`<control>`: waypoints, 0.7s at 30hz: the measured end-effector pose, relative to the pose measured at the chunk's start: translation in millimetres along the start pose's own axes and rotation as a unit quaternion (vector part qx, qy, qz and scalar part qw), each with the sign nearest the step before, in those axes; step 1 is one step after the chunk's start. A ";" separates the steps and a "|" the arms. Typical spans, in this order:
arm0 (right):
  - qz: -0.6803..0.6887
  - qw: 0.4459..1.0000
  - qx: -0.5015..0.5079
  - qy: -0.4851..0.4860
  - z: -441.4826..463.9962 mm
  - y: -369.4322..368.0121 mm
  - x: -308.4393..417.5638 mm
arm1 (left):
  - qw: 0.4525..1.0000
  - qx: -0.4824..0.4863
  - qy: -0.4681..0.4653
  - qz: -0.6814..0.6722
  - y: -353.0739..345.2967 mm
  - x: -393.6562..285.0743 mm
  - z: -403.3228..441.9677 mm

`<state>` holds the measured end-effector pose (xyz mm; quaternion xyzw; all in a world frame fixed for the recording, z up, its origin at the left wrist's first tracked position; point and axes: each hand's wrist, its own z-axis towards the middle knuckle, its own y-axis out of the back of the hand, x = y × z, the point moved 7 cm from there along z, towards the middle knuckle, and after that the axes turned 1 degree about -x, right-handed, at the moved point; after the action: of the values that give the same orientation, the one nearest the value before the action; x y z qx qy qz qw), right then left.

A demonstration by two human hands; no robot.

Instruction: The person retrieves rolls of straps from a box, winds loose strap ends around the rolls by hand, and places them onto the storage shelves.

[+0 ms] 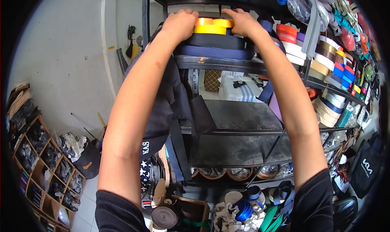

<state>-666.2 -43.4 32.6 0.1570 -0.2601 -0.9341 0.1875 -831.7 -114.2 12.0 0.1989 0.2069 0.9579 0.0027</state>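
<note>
My left hand (pixel 181 24) is raised to the upper shelf with its fingers curled, at the left side of stacked ribbon rolls. What lies inside those fingers is hidden. My right hand (pixel 240 23) is at the right side of the same stack, a finger stretched out to the left and the fingers apart. Between the hands sit an orange-yellow roll (pixel 204 21), a second yellow roll (pixel 223 23) and a wider yellow roll (pixel 209 29) below them. They rest on a large black webbing roll (pixel 217 41), which lies on a navy roll (pixel 215 52).
The black metal rack (pixel 239 62) has more shelves (pixel 243 115) below. Many coloured rolls (pixel 287 34) stand to the right. Dark bags (pixel 160 98) hang at the left post. A wooden cubby unit (pixel 48 167) is at lower left; a box of strap scraps (pixel 239 209) sits below.
</note>
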 end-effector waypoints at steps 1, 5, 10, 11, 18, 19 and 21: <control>-0.002 0.999 0.025 -0.031 0.8 -3.0 0.2 | 1.000 -0.015 -0.009 0.006 -0.9 -2.3 -3.2; -0.037 0.994 0.085 -0.052 13.7 -18.8 -3.9 | 0.995 -0.081 -0.052 -0.016 11.1 -11.3 -21.4; 0.012 0.995 0.071 0.068 22.2 -29.3 -1.8 | 0.991 -0.109 -0.062 -0.038 25.9 -6.6 -43.6; 0.021 0.996 0.055 0.065 26.3 -37.0 -10.4 | 0.991 -0.116 -0.061 -0.042 29.5 -4.9 -47.7; 0.012 0.999 0.024 0.027 21.9 -21.2 -10.1 | 0.988 -0.128 -0.050 -0.068 38.0 2.5 -78.8; 0.000 1.000 0.030 0.006 20.6 -19.5 -10.8 | 0.989 -0.123 -0.045 -0.065 38.6 3.5 -82.3; 0.029 0.999 0.001 -0.015 20.6 -16.1 -17.5 | 0.991 -0.114 -0.036 -0.061 40.4 5.2 -88.6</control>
<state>-663.2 -14.2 44.0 0.1350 -0.2685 -0.9302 0.2108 -867.2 -185.7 -43.9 0.2188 0.1074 0.9656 0.0909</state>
